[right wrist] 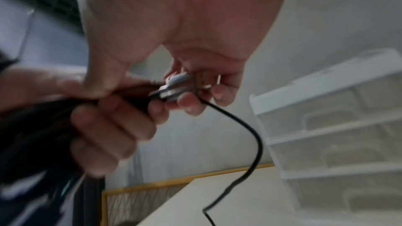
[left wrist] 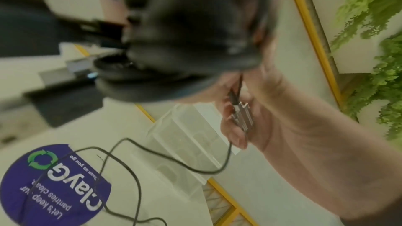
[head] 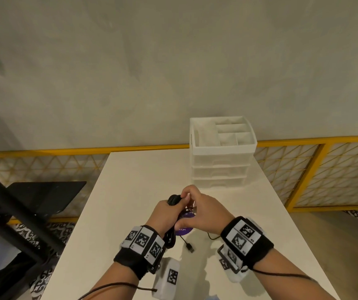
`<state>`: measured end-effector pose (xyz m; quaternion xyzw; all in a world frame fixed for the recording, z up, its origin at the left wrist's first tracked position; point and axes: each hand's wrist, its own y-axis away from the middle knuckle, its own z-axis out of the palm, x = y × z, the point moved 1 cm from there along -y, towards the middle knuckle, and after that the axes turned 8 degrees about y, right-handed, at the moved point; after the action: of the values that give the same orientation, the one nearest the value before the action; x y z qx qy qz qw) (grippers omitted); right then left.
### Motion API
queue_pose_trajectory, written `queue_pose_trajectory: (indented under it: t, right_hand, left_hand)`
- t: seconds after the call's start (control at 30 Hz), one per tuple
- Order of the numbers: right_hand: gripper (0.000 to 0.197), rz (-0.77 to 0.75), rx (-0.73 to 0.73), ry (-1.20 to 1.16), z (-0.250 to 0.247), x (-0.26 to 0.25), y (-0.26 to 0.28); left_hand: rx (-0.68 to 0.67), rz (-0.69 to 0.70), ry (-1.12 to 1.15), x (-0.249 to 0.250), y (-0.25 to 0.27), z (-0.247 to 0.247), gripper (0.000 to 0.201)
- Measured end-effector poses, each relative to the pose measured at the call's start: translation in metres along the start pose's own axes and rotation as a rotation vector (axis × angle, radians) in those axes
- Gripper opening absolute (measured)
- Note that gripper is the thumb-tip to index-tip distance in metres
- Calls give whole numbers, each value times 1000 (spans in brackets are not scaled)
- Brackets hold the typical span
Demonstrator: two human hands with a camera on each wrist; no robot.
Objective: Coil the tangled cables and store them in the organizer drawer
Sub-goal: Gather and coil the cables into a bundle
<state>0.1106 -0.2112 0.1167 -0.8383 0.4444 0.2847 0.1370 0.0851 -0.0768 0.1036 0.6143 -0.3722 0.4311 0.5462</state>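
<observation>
White table point(head: 130, 180) — left hand point(head: 165, 215) clenching black cable coil point(head: 173, 200), right hand point(head: 204, 213) pinching metal connector point(right wrist: 174, 85).

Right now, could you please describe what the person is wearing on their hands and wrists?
Both hands are bare. The left wrist and right wrist each carry a black band bearing white blocks printed with black square tag markers. A thin dark cord trails along each forearm.

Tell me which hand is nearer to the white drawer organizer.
Right. The right hand sits just in front of the organizer; the left hand, gripping the black cable bundle, is farther left.
</observation>
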Motion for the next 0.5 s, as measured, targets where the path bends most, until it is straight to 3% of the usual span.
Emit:
queue_pose_trajectory:
  t: [0.2, 0.37, 0.5]
  right_hand:
    - [16, -18, 21, -162, -9, 19, -3]
    - [5, 87, 182, -222, -9, 23, -4]
    - [18, 63, 131, -188, -11, 26, -3]
  left_hand:
    - [-34, -16, 34, 3, -1, -11, 52]
    - [-139, -31, 26, 1, -1, -12, 44]
    - [-200, -27, -7, -1, 1, -12, 42]
